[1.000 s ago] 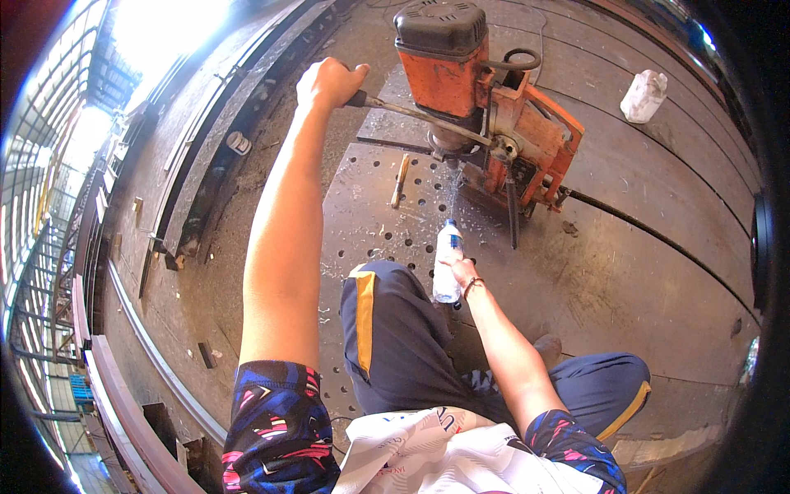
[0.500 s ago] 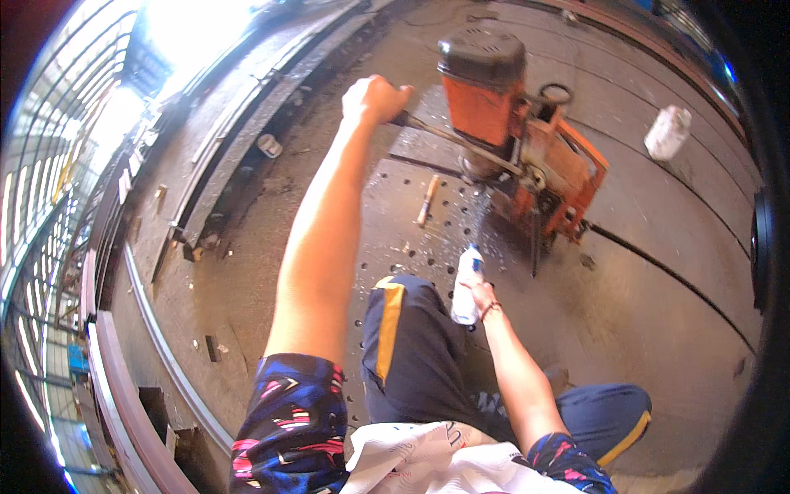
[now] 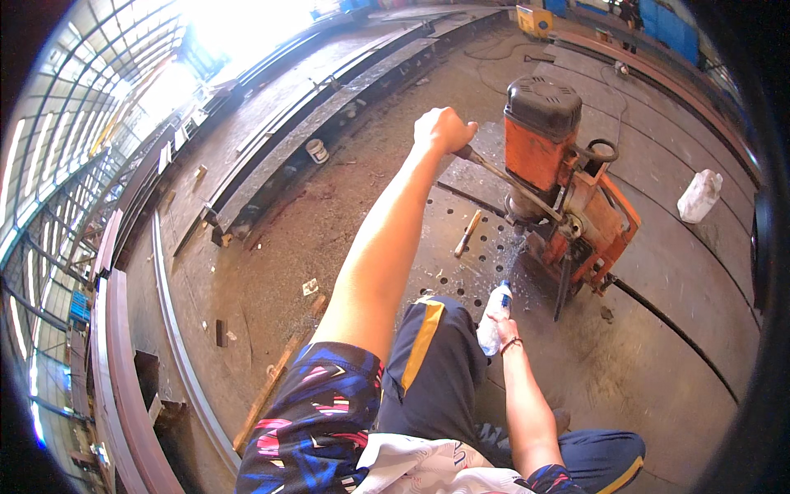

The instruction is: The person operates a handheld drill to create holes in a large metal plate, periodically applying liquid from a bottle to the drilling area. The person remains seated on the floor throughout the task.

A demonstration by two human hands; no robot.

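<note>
An orange magnetic drill (image 3: 539,156) with a black motor cap stands on a steel plate (image 3: 444,272) with rows of round holes. My left hand (image 3: 443,132) is closed around the grip of the drill's long feed lever (image 3: 514,185). Lower down, my right hand (image 3: 508,329) grips a clear plastic bottle (image 3: 489,336), its blue-topped end pointing at the drill's base. Pale flecks and wet-looking specks lie between bottle and drill; whether liquid is leaving the bottle I cannot tell. A wooden-handled brush (image 3: 469,234) rests on the plate, left of the drill. The cutter's tip is hidden.
A white, plastic-looking container (image 3: 699,197) stands to the right. A black cable (image 3: 671,333) runs from the drill toward the lower right. Long steel beams (image 3: 329,115) lie at the left, with a small white bucket (image 3: 317,151) beside them. A yellow machine (image 3: 535,22) is farther back.
The view has shifted, so the drill and both hands appear farther right and lower. Both hands keep their holds on the lever and the bottle.
</note>
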